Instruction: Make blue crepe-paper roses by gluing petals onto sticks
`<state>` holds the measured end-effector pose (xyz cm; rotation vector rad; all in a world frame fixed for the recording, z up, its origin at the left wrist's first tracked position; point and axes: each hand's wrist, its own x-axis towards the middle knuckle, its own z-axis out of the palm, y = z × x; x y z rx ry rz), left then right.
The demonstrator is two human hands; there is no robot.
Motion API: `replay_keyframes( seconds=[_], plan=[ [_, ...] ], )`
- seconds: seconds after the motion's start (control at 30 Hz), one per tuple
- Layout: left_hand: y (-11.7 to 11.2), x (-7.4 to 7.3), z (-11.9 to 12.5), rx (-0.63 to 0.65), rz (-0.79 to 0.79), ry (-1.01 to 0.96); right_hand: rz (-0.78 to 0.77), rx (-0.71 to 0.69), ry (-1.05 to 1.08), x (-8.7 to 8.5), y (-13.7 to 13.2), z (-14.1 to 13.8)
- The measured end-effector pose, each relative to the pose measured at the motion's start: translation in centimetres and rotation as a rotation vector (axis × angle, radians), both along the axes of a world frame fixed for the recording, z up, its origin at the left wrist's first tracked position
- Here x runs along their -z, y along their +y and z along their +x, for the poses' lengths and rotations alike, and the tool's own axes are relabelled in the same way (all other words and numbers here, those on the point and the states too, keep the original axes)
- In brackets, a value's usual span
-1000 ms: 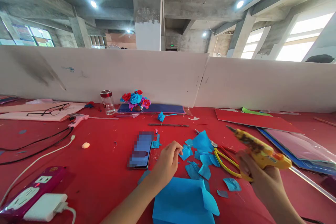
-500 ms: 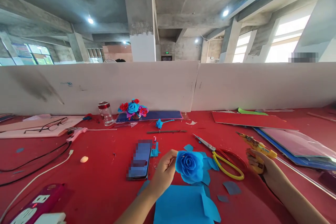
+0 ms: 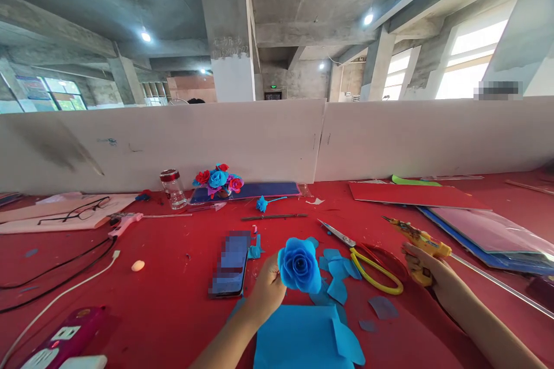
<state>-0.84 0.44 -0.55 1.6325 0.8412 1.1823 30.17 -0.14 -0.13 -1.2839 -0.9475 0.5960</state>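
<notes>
Holding position above the red tabletop, a blue paper rose was recorded, pinched at its base in the grip of the left hand, bloom turned toward the camera. A yellow glue gun was held in the right hand, fingers closed round its handle, nozzle aimed up and to the left, well apart from the rose.

Items logged nearby:
- Blue paper sheet, flat, just below the left hand.
- Loose blue petals, scattered between rose and scissors.
- Yellow-handled scissors, lying between the two hands.
- Phone, face up, just left of the left hand.
- Small bouquet of paper flowers, against the white partition.
- Glass jar, red-lidded, beside the bouquet.
- Spectacles, on pale card at far left.
- Power strip, at the lower left edge.
</notes>
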Motion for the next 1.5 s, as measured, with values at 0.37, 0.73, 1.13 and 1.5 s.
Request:
replay_keyframes(
  seconds=[0.37, 0.73, 1.13, 1.5],
  plan=[
    [-0.5, -0.5, 0.9, 0.301, -0.37, -0.45, -0.04, -0.15, -0.102, -2.0, -4.3, -5.9],
    [-0.2, 0.3, 0.5, 0.463, -0.774, -0.553, -0.075, -0.221, -0.435, -4.5, -2.9, -11.0],
    [-0.5, 0.1, 0.7, 0.436, -0.76, -0.435, -0.142, -0.198, -0.636, -3.8, -2.2, -11.3],
    [-0.8, -0.2, 0.8, 0.415, -0.745, -0.39, -0.153, -0.232, -0.609, -3.8, -2.5, -11.3]
  ],
)
